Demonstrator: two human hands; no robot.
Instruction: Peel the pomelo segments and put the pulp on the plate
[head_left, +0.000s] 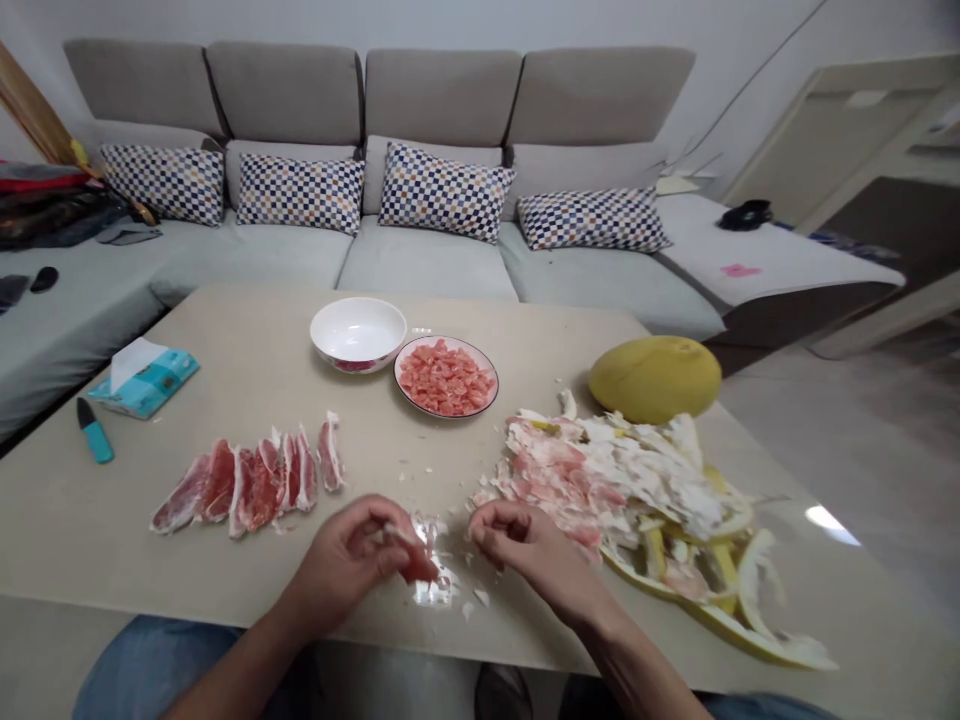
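The left hand [352, 560] grips a partly peeled pomelo segment [418, 563] above the tabletop [259, 375]; the right hand [525, 550], fingers curled nearly together, lies beside the peel heap [637, 490]. Unpeeled segments [251, 480] lie left; a plate [487, 358] bears pink pulp [448, 380].

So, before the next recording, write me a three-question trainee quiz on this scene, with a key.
1. Which does the left hand hold?
a) the knife
b) a piece of pink fruit flesh
c) the tissue pack
2. True or false: the knife rests inside the white bowl.
3. Fill in: the whole yellow fruit and the heap of peelings both lie toward the person's ____ side of the table.

Key: 1 b; 2 false; 3 right
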